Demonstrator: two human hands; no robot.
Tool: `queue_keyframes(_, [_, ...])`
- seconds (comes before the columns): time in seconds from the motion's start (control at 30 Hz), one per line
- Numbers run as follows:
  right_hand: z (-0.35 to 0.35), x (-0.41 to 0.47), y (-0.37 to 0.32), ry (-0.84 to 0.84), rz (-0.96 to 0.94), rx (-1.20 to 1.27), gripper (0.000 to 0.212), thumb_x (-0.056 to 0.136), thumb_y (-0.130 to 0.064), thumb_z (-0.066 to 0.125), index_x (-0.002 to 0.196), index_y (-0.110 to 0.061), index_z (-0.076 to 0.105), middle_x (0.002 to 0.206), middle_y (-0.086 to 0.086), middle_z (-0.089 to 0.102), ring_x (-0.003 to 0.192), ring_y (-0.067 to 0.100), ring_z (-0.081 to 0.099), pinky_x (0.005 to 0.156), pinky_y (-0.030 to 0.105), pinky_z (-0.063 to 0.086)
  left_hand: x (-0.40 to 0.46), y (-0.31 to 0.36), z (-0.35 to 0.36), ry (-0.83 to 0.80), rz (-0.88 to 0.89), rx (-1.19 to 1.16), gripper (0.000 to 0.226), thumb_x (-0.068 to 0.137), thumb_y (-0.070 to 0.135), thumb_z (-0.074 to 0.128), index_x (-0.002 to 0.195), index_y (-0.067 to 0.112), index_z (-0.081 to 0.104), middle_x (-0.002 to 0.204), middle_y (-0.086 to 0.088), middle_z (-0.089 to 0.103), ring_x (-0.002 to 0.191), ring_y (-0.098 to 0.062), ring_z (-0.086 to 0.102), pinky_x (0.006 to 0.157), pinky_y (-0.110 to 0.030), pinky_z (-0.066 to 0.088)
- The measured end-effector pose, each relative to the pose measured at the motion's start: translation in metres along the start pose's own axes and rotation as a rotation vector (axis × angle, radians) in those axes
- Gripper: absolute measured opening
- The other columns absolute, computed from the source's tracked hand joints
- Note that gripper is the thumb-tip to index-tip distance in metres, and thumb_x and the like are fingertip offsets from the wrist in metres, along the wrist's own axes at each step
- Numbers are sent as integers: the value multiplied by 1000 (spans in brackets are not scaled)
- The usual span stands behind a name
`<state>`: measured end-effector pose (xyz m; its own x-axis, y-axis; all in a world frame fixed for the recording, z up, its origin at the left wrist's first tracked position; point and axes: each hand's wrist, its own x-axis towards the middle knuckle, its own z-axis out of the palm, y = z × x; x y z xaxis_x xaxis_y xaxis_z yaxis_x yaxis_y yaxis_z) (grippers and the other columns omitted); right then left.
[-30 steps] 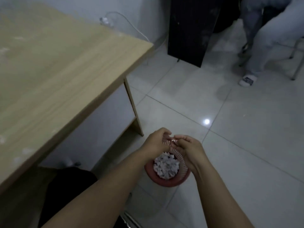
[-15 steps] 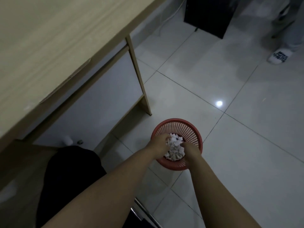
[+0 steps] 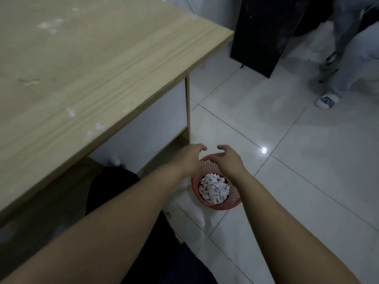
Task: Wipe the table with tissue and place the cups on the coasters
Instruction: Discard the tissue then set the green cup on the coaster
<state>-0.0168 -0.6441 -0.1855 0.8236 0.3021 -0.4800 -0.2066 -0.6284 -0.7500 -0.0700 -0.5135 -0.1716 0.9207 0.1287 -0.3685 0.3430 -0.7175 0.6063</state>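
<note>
Head view: left hand (image 3: 191, 155) and right hand (image 3: 227, 158) held low centre of frame, above the far rim of a red mesh bin (image 3: 235, 198) on the tiled floor; fingers of both loosely spread and curled, nothing pinched between them. Crumpled tissue (image 3: 214, 188) lying inside the bin, apart from both hands. Table (image 3: 86, 64) filling upper left of frame, pale smears showing on the wood. No cups or coasters in frame.

Judged step: tissue disposal done, wiping possibly incomplete given the smears. Next move likely calls for turning to the table, fetching fresh tissue or locating cups and coasters
</note>
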Motion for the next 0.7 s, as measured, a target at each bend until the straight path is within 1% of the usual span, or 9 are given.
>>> queue_keyframes(0.03, [-3,-8,-15,-12,-39,-26,54,84,-19,62,134,-14,43,114,7,62,95,21,61,73,28,44,-10,4,-13,24,34,19,50,89,16,61,136,14,46,136,-10,50,124,-23,48,101,-34,41])
queue_keyframes(0.1, [-7,-28,-48,-19,-137,-70,56,83,-19,64,134,-16,43,123,8,59,103,23,60,77,30,45,-31,11,-39,106,97,88,49,89,17,60,136,15,46,135,-9,51,121,-24,50,100,-36,42])
queue_keyframes(0.23, [-10,-71,-108,6,-321,-102,58,82,-18,67,135,-17,44,126,8,59,109,22,57,86,29,43,-73,25,-83,281,212,218,49,88,20,59,135,16,46,135,-9,50,121,-26,49,97,-37,43])
queue_keyframes(0.3, [-7,-97,-137,22,-412,-135,57,82,-18,66,135,-18,44,127,7,59,109,21,57,86,30,45,-99,31,-106,339,268,209,48,89,21,59,135,15,46,135,-8,50,121,-25,48,96,-35,41])
queue_keyframes(0.4, [4,-133,-181,50,-541,-171,53,82,-18,65,132,-17,46,122,5,60,106,16,56,82,29,46,-146,32,-145,461,325,145,42,87,19,62,128,12,52,124,-11,58,112,-26,53,85,-31,41])
queue_keyframes(0.47, [13,-150,-211,73,-616,-179,50,81,-17,66,128,-18,49,119,4,62,100,12,54,76,23,44,-171,27,-169,544,319,76,40,85,18,63,124,11,56,122,-11,60,111,-25,55,85,-28,41])
queue_keyframes(0.57, [44,-175,-255,66,-748,-227,48,79,-16,67,125,-18,53,118,5,62,96,9,51,79,22,38,-216,0,-205,666,276,-9,42,84,17,65,125,14,57,126,-6,60,110,-18,56,79,-14,36])
queue_keyframes(0.6, [62,-184,-272,36,-795,-235,48,79,-15,68,124,-19,53,118,5,61,96,9,51,79,22,38,-234,-15,-218,708,251,-19,42,84,17,65,125,15,56,127,-5,59,110,-17,56,77,-11,35])
queue_keyframes(0.7, [121,-207,-310,-89,-910,-278,46,80,-16,67,124,-20,54,120,4,60,97,9,51,79,22,38,-287,-60,-248,839,145,-22,43,85,19,65,127,16,55,128,-3,58,111,-16,56,82,-17,37])
